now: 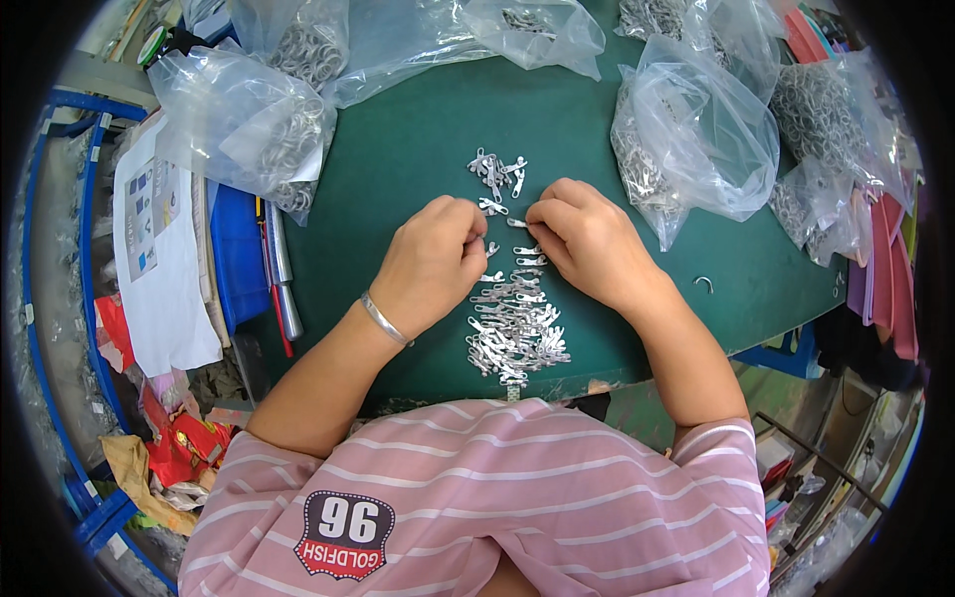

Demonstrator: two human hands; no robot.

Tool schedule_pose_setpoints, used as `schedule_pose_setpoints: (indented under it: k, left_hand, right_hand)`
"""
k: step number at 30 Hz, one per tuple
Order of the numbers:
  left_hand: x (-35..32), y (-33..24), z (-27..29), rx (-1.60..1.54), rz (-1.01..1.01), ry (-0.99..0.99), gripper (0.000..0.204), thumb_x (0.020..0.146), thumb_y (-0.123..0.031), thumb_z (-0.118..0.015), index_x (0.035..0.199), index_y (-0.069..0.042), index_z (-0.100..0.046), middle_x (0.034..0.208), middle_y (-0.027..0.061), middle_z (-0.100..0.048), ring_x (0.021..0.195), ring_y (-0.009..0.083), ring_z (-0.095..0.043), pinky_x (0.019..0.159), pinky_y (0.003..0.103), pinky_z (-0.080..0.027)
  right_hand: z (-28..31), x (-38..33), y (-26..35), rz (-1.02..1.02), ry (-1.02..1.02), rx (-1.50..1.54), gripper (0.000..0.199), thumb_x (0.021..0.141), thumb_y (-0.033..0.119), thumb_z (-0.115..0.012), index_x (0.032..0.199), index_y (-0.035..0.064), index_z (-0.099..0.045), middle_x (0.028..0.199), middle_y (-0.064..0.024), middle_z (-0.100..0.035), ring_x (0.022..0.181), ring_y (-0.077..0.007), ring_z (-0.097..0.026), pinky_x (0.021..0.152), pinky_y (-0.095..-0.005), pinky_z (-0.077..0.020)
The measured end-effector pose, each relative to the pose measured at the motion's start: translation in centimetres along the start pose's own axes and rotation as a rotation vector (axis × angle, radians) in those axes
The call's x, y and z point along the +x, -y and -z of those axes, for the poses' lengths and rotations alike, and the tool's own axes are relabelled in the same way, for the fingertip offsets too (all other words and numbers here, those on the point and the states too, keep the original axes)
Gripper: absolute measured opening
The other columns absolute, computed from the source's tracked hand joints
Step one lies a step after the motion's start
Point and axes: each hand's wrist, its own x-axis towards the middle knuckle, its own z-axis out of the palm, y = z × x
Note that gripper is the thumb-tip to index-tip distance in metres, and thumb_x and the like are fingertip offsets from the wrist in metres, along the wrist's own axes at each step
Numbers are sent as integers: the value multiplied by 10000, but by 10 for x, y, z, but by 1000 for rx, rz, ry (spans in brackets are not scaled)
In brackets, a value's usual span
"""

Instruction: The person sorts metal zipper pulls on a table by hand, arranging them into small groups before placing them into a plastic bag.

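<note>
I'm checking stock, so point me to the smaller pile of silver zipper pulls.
In the head view, the smaller pile lies on the green tabletop, upper centre, just beyond the left hand and right hand.

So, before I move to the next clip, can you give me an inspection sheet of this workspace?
Surface: green tabletop, piles of parts down its middle.
Job's things: small silver metal pieces, mostly heaped near the person's chest; a smaller cluster beyond the hands.
Clutter: clear plastic bags with metal parts, along the far edge and both sides; a loose curved piece at right.
Grippers: bare hands; right hand pinches one metal piece; whether left hand holds anything is hidden.
Cables: nothing seen for certain.
Surroundings: blue-framed rack at left, shelving at lower right.
</note>
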Motion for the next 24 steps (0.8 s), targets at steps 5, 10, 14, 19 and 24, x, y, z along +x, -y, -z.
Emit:
schedule_pose_setpoints:
  k: [5,10,14,19,24]
  left_hand:
    - [-2,7,-6,-399,195,-69,161,868,56,-672,1019,1,-657,868,54,-635,699,94,-649,620,253,-513]
    - [-3,1,-3,-255,193,-42,102,867,44,-693,960,4,-680,871,62,-641,673,110,-631,616,248,-500]
    - [-2,-1,1,-47,50,-18,73,865,29,-714,931,0,-704,872,76,-633,689,141,-635,621,262,-485]
    - [-3,3,1,-47,-42,-137,105,867,44,-695,959,-4,-708,886,100,-608,750,223,-641,646,324,-503]
    - [-4,3,-1,-14,-66,-118,121,861,44,-695,971,-6,-683,893,113,-598,783,270,-645,666,356,-519]
  right_hand:
    - [4,-4,-8,-62,-59,65,86,854,26,-703,939,36,-700,915,-112,-633,872,-335,-632,771,-435,-532]
    - [-3,-3,-4,-4,-77,112,133,836,4,-709,961,48,-710,950,-95,-631,896,-316,-617,795,-417,-525]
    - [-2,-6,-4,30,-1,34,182,816,-21,-734,992,23,-715,948,-95,-632,868,-304,-603,792,-395,-503]
    - [5,-1,-4,76,76,124,115,812,27,-729,923,56,-724,892,-82,-629,858,-308,-611,766,-425,-512]
    - [-14,14,-1,62,-39,84,202,786,-6,-698,967,75,-735,900,-89,-632,865,-313,-621,769,-429,-516]
